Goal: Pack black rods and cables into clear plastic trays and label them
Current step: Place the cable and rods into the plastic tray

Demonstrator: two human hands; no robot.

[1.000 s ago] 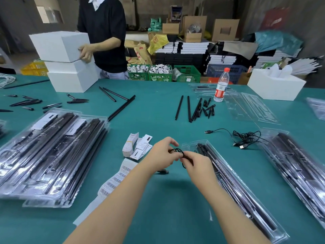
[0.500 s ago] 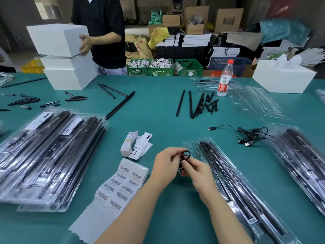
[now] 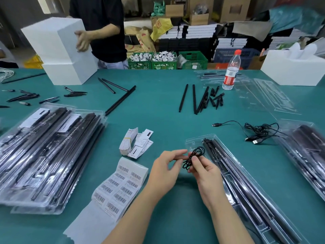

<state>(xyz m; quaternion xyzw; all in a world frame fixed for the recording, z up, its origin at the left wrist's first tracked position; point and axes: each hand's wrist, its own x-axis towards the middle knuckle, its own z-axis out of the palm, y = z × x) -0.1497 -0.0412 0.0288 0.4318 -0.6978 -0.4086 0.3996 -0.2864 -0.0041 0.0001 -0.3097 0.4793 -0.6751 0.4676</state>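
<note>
Here, in the head view, both hands meet over the green surface (image 3: 167, 110), just left of the clear tray (image 3: 193, 140) that holds black rods (image 3: 246, 187). The right hand (image 3: 205, 175) pinches a small coiled black cable (image 3: 194, 155) between thumb and fingertips; the coil stands up out of that grip, its loops rising above the fingers and reaching over the tray's near corner. The left hand (image 3: 163, 170) holds the same coil from the left, its forefinger and thumb closing on the strands beside the right thumb. Loose cables (image 3: 260, 131) lie tangled on the surface to the right, well apart from the hands. A barcode label sheet (image 3: 117, 187) lies left of the left wrist. Loose rods (image 3: 195, 99) lie farther back, near a bottle (image 3: 230, 71).
</note>
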